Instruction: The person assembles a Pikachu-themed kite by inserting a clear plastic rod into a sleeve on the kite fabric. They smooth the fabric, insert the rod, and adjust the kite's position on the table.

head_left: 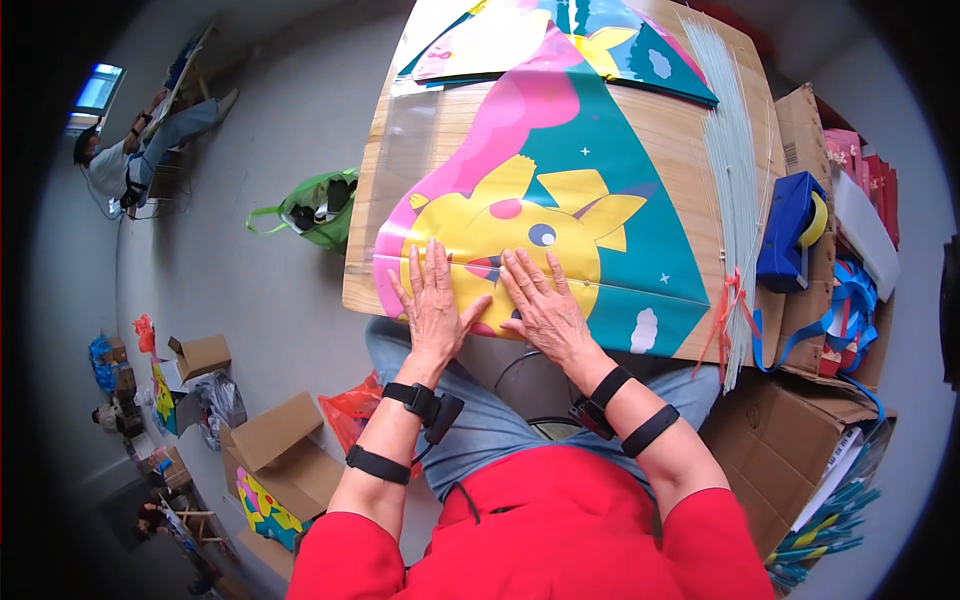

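A large triangular printed sheet, like a kite sail (pixel 635 230), lies spread on the wooden table, pink on one side and teal on the other, with a yellow cartoon figure across it. A crease or seam runs crosswise through its lower part. My left hand (pixel 433 310) rests flat on the yellow print near the sheet's near edge, fingers stretched out. Beside it, my right hand (pixel 548 310) lies palm down with its fingers extended, also pressing on the print. Neither hand holds anything. More printed sheets (pixel 650 65) are piled at the far end.
A bundle of thin white rods (pixel 733 170) tied with red ribbon runs along the table's right side. Beyond it are a blue tape dispenser (pixel 790 235) and cardboard boxes (pixel 765 440). A green bag (pixel 322 208) stands left of the table. Another person (pixel 125 165) sits far left.
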Demonstrator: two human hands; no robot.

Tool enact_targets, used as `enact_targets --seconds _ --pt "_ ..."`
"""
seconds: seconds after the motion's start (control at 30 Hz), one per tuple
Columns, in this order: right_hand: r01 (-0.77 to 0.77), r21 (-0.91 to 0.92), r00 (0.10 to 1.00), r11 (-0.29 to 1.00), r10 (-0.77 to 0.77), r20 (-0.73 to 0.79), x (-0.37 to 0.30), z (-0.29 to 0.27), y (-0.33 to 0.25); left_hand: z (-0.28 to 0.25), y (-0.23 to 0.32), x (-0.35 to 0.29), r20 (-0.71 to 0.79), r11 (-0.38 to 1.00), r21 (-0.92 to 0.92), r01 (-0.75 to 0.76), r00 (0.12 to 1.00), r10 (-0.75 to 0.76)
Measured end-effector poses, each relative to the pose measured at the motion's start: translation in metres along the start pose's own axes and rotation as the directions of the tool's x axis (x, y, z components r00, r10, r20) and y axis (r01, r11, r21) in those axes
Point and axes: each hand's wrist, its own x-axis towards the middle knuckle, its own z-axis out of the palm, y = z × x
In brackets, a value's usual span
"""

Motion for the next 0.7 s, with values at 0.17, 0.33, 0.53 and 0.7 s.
enact_targets --seconds 0.17,0.33,0.53,0.7 --pt "-0.001 0.05 1.0 0.999 0.002 -0.023 0.002 -0.001 -0.005 0.002 -0.006 0.003 0.009 0.998 -0.026 -0.061 0.998 0.061" --pt "0.048 0.114 0.998 0.992 -0.043 -0.041 0.013 0.013 -0.016 0.019 -0.004 -0.006 0.022 0.991 0.044 -0.129 0.992 0.128" --pt "-0.067 0.083 0.997 0.994 0.069 -0.025 -0.013 0.005 0.004 0.014 -0.013 -0.008 0.066 0.996 -0.042 -0.078 0.994 0.081" --pt "-0.189 0.12 0.982 0.975 0.191 -0.004 -0.056 -0.01 0.034 0.015 -0.013 -0.008 0.075 0.998 -0.023 -0.057 0.995 0.059"
